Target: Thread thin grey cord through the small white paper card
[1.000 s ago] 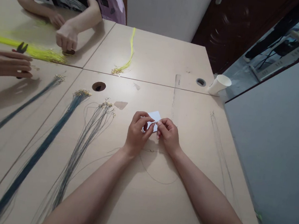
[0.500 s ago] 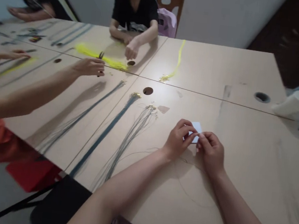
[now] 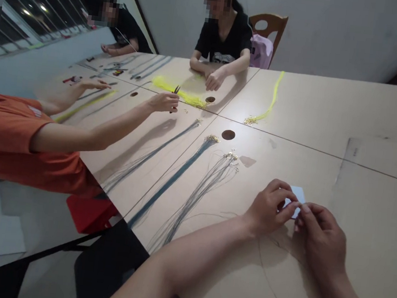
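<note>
My left hand (image 3: 271,206) and my right hand (image 3: 320,239) meet over the beige table (image 3: 364,139), fingertips pinched together on a small pale blue card (image 3: 298,195). A thin dark cord (image 3: 270,277) loops on the table below my wrists; whether its end is in my fingers I cannot tell. Left of my left hand lie bundles of grey-blue cords with gold ends (image 3: 193,191).
A person in an orange shirt (image 3: 13,142) reaches across with pliers (image 3: 174,93). Two people in black sit at the far side by yellow cords (image 3: 179,92). More yellow cords (image 3: 266,106) lie mid-table, near round cable holes (image 3: 228,134). A black chair (image 3: 106,263) stands near me.
The view has swung left, so the neighbours are now in sight and the paper cup is out of view. My hands stay pinched on the blue card.
</note>
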`<action>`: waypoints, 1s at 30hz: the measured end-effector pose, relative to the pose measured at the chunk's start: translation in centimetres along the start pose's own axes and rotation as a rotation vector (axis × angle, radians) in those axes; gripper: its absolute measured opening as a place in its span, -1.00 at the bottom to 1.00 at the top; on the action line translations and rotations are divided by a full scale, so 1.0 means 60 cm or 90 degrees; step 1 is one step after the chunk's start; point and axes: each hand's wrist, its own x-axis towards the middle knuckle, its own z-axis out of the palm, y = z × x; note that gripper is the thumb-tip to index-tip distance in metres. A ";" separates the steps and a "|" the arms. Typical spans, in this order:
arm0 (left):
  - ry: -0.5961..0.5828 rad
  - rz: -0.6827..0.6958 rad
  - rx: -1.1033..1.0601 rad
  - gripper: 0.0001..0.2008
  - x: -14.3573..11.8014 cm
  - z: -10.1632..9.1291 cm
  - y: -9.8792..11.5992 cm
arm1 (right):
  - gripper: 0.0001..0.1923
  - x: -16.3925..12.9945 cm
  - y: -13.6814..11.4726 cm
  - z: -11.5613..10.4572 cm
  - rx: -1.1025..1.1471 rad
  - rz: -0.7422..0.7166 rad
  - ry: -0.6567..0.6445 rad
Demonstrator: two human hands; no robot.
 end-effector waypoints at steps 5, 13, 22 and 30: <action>0.008 -0.010 0.000 -0.82 -0.003 -0.001 0.002 | -0.74 0.002 0.003 0.001 -0.006 0.012 -0.022; 0.004 -0.030 -0.010 -0.84 -0.001 0.000 -0.001 | -0.73 0.002 -0.006 0.004 -0.015 0.011 -0.025; 0.005 -0.049 -0.060 -0.85 0.000 0.004 -0.003 | -0.75 0.005 0.001 0.002 0.002 -0.014 -0.022; 0.003 -0.063 -0.097 -0.86 0.000 0.005 -0.002 | -0.77 0.003 0.000 0.003 -0.008 -0.023 -0.021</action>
